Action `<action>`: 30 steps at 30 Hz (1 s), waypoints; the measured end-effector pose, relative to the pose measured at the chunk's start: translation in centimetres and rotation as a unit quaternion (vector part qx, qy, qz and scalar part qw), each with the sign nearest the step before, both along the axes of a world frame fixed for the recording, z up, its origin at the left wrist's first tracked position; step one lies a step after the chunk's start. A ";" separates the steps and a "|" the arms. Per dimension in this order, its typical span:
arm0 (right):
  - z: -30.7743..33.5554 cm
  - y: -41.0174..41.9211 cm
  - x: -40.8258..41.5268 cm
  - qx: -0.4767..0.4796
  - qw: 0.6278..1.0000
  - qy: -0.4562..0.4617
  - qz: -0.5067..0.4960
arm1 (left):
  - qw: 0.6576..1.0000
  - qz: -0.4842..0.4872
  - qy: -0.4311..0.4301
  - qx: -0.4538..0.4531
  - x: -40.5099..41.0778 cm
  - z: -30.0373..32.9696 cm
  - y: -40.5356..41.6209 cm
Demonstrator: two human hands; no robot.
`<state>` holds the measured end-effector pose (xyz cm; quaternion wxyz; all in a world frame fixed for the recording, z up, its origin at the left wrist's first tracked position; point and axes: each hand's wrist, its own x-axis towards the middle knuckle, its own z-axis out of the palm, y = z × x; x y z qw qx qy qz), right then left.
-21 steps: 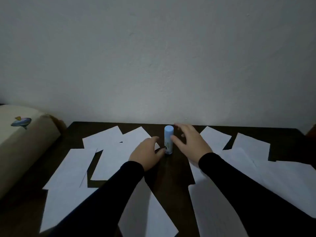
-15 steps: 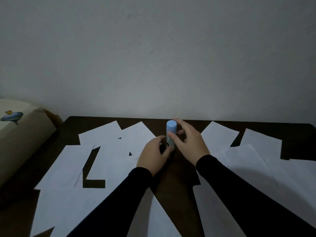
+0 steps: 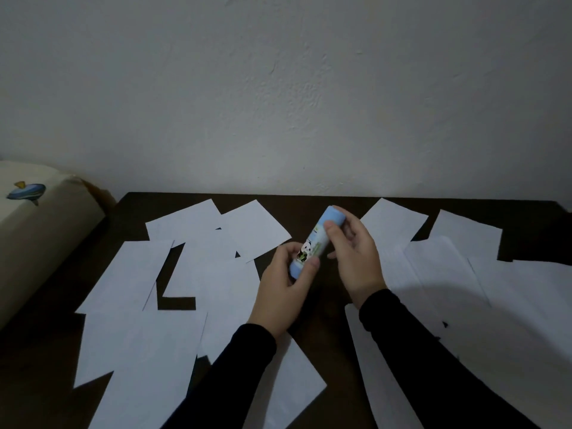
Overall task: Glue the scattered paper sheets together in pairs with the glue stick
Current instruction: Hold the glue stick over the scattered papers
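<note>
While the glue stick is held tilted above the dark table, lifted between both hands, the job is likely uncapping it. The left hand pinches the lower barrel; the right hand curls round the upper, capped end. Twist and pull straight along the stick, keeping the lower grip firm. Around them the paper sheets lie scattered and unpaired.

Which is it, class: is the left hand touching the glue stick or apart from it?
Touching: the head view shows the left hand gripping the glue stick's lower end.
</note>
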<state>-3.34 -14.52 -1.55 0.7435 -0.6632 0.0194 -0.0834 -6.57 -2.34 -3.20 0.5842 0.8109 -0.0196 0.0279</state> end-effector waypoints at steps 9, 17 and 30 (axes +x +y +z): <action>-1.8 2.4 -4.4 0.113 0.987 0.104 -0.039 | 0.999 0.001 0.030 -0.014 -4.5 -0.7 0.4; -3.7 1.7 -5.4 0.105 0.990 0.087 -0.047 | 0.999 -0.002 0.012 0.035 -4.3 -1.6 0.6; -4.0 0.9 -5.1 0.167 0.982 0.085 -0.016 | 1.000 -0.015 0.010 0.025 -4.3 -1.4 0.8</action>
